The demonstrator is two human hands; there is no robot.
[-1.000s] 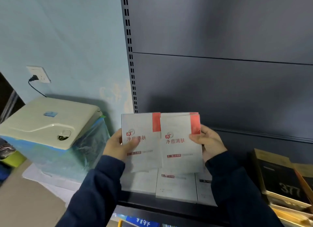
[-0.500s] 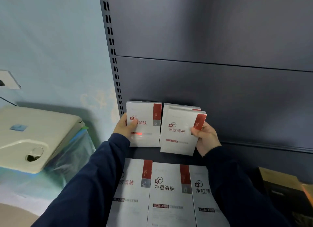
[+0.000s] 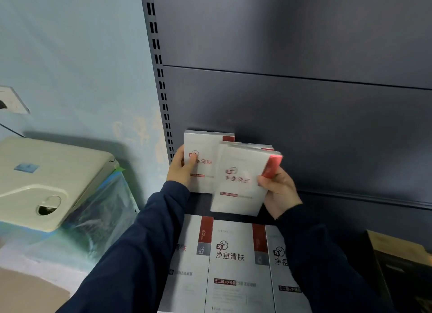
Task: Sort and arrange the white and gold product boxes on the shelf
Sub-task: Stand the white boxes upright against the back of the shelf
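My left hand (image 3: 181,170) grips a white box with a red stripe (image 3: 203,158), held upright against the dark back panel at the shelf's left end. My right hand (image 3: 279,191) holds a second white box (image 3: 240,181), tilted and overlapping the first box's right side; another box edge shows just behind it. Three more white boxes lie flat side by side on the shelf below my arms: the left one (image 3: 190,266), the middle one (image 3: 233,266) and the right one (image 3: 278,261). A black and gold box (image 3: 397,266) sits at the far right.
The dark shelf back panel (image 3: 304,114) rises behind the boxes, with a slotted upright (image 3: 161,79) at its left. Left of the shelf stands a cream machine (image 3: 46,179) on plastic-wrapped goods, against a pale blue wall with a socket (image 3: 11,100).
Both hands carried the two white boxes up and back to the rear panel. In the last half second the right box tilted and slid left over the left box.
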